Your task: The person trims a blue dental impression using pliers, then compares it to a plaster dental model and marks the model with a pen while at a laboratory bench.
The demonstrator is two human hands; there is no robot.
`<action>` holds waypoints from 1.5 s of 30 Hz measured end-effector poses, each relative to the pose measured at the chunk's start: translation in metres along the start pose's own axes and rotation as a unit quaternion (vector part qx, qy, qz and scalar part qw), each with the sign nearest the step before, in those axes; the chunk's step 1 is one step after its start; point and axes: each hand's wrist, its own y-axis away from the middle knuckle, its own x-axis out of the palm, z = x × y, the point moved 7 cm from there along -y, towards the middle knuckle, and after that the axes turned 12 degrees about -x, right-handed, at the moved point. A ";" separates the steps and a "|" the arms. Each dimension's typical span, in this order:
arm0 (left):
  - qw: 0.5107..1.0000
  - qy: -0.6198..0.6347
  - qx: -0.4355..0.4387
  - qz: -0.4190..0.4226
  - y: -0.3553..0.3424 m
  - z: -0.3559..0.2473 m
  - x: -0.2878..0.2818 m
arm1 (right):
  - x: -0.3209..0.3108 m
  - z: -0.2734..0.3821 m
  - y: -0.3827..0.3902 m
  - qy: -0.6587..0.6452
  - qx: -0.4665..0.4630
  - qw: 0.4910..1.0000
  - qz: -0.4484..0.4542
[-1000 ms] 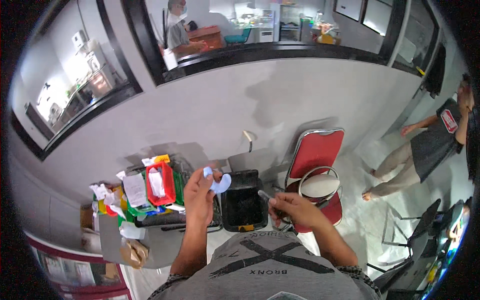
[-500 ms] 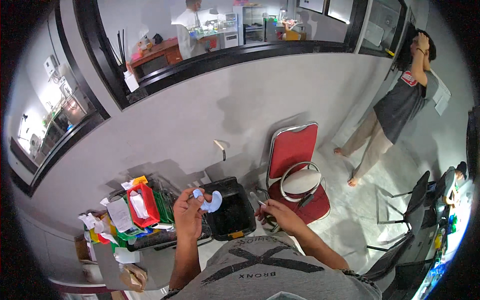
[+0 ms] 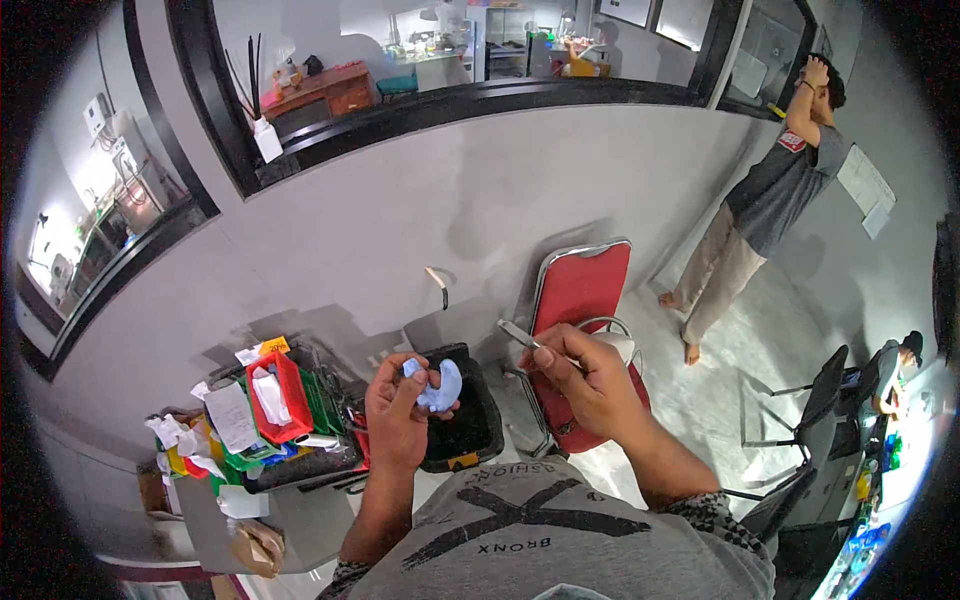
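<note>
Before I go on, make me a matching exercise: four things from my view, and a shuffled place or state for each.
1. pale blue curved piece
2. slim grey tool
3. red plastic basket
4. black bin

A. atop the pile at left, white paper inside
B. gripped in the right hand
C. open-topped, below the left hand
D. held in the left hand's fingers

Pairs: 1-D, 2-B, 3-A, 4-C

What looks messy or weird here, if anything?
The pile of trays on the left looks messy: crumpled white papers bunch up along its left side, and the red tray seems to sit crooked on top. I see no clear damage on the blue curved piece or the thin tool.
</note>
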 end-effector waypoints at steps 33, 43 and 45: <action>0.972 0.199 0.102 0.068 0.034 -0.049 0.042 | 0.050 0.085 -0.051 0.384 -0.368 0.838 0.125; 0.922 0.357 0.075 0.133 0.032 -0.049 0.043 | 0.065 0.043 -0.021 0.142 -0.104 0.974 0.143; 0.931 0.335 0.087 0.117 0.030 -0.050 0.040 | 0.072 0.029 -0.014 0.101 -0.024 0.983 0.151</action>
